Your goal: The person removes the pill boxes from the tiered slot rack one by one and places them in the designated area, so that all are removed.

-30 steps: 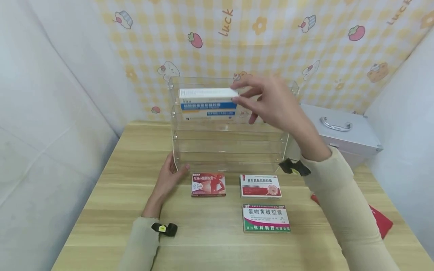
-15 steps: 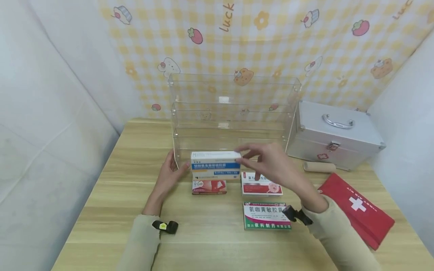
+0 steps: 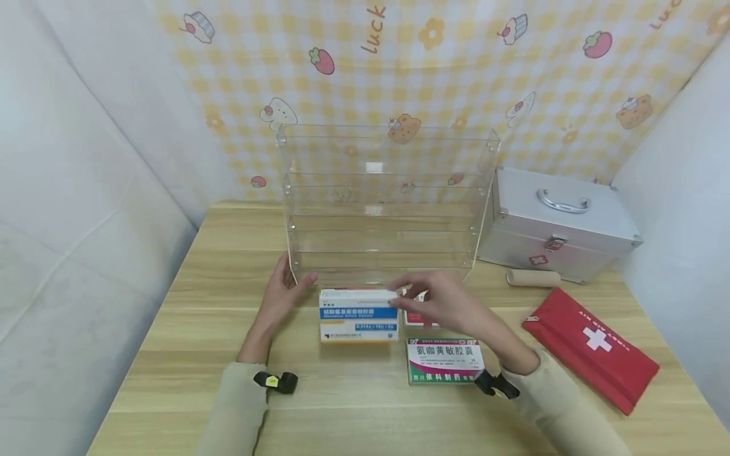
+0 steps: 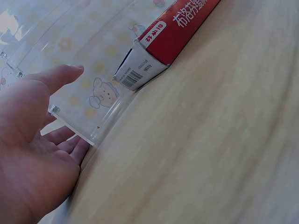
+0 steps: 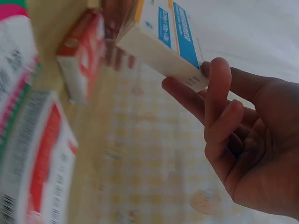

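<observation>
In the head view, my right hand [image 3: 439, 303] pinches the right end of a white and blue medicine box [image 3: 358, 323]. The right wrist view shows thumb and fingertips on that end of the box [image 5: 161, 39], the other fingers bent. It is held in front of the rack, overlapping a red capsule box, whose end [image 4: 138, 70] shows in the left wrist view. My left hand [image 3: 278, 296] is at the lower left corner of a clear acrylic tiered rack [image 3: 382, 240], its fingers along the outside of the side panel and its thumb extended in front.
A red and white medicine box [image 3: 415, 316] lies partly behind my right hand. Nearer me is a green and pink one [image 3: 441, 364]. To the right are a silver case [image 3: 561, 221], a beige roll [image 3: 534, 278] and a red first aid pouch [image 3: 593, 348].
My right hand has brought the white and blue box down from the rack's upper tiers to low in front of it. My left hand has stayed at the rack's corner.
</observation>
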Demonstrator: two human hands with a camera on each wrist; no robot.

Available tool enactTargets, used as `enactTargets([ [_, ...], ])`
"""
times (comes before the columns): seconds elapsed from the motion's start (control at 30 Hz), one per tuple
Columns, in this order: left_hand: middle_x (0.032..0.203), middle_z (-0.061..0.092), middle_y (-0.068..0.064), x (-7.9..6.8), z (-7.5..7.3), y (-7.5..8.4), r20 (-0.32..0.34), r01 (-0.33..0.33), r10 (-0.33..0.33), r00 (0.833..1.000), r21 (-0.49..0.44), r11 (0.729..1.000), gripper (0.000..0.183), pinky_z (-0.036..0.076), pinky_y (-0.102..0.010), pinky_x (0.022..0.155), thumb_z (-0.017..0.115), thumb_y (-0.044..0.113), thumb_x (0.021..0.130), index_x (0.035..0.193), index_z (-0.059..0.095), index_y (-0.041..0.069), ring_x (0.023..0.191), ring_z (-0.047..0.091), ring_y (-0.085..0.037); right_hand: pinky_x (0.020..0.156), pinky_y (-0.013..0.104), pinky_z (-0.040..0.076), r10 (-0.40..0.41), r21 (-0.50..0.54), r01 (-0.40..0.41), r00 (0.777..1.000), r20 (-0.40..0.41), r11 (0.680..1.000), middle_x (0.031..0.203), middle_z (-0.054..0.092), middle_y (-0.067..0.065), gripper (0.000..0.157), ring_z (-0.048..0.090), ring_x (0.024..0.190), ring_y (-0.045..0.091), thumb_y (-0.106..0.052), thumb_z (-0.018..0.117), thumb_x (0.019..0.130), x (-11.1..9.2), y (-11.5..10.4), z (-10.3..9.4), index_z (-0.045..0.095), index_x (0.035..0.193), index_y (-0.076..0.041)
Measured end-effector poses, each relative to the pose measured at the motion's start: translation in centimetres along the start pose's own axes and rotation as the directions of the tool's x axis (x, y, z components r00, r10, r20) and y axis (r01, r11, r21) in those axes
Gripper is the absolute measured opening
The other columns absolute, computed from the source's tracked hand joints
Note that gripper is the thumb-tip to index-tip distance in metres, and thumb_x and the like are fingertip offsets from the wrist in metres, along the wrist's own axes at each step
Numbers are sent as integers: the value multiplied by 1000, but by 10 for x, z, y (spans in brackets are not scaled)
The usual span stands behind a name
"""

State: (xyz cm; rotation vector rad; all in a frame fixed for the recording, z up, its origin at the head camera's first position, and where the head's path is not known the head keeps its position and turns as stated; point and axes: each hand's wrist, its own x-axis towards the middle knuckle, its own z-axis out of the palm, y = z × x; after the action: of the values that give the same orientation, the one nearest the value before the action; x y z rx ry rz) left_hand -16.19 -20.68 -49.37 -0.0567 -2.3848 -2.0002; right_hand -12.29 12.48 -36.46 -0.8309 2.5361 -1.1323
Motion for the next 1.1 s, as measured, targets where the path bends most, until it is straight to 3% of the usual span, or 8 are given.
enactTargets([
  [0.17, 160, 24, -7, 0, 3, 1, -2, 3, -3, 1000, 22, 1000, 87, 20, -43, 118, 72, 37, 89, 157, 20, 21, 144, 22, -26, 43, 30, 54, 74, 106, -90, 987, 146, 990, 89, 73, 2, 26, 61, 45, 17, -26, 72, 91, -3, 19, 26, 71, 115, -15],
  [0.37, 159, 24, -7, 0, 3, 3, -4, 3, -3, 1000, 32, 999, 85, 21, -42, 118, 72, 36, 90, 157, 21, 23, 144, 23, -25, 38, 22, 44, 96, 118, -125, 970, 224, 985, 77, 71, 2, 23, 59, 43, 22, -26, 71, 92, -2, 37, 44, 73, 113, -15],
  [0.47, 160, 23, -8, 1, 2, 3, -2, 1, -1, 1000, 32, 999, 85, 21, -40, 118, 72, 35, 90, 157, 20, 23, 144, 22, -25, 39, 20, 40, 92, 83, -113, 971, 218, 990, 72, 69, 0, 22, 56, 44, 20, -26, 71, 92, 0, 42, 50, 74, 112, -15],
  [0.63, 160, 21, -9, 0, 3, 4, 11, 17, -17, 1000, 12, 1000, 86, 20, -39, 118, 71, 31, 91, 157, 18, 21, 145, 21, -25, 43, 23, 41, 89, 31, -96, 981, 174, 995, 79, 71, -6, 20, 55, 44, 15, -23, 72, 92, 2, 44, 58, 75, 108, -13],
  [0.9, 159, 20, -18, -9, 6, 32, 38, 24, -24, 999, 1, 1000, 84, 22, -40, 117, 70, 21, 93, 157, 17, 10, 144, 22, -30, 37, 23, 41, 136, 33, -143, 978, 158, 989, 80, 70, -3, 19, 57, 41, 20, -20, 72, 91, 0, 45, 61, 74, 108, -11],
  [1.1, 159, 19, -17, -13, 5, 34, 48, 38, -38, 998, -6, 999, 85, 20, -40, 118, 70, 23, 92, 157, 16, 10, 145, 20, -30, 45, 23, 45, 155, -32, -152, 981, 117, 988, 77, 68, -9, 18, 58, 50, 12, -25, 74, 90, -1, 44, 67, 76, 105, -15],
])
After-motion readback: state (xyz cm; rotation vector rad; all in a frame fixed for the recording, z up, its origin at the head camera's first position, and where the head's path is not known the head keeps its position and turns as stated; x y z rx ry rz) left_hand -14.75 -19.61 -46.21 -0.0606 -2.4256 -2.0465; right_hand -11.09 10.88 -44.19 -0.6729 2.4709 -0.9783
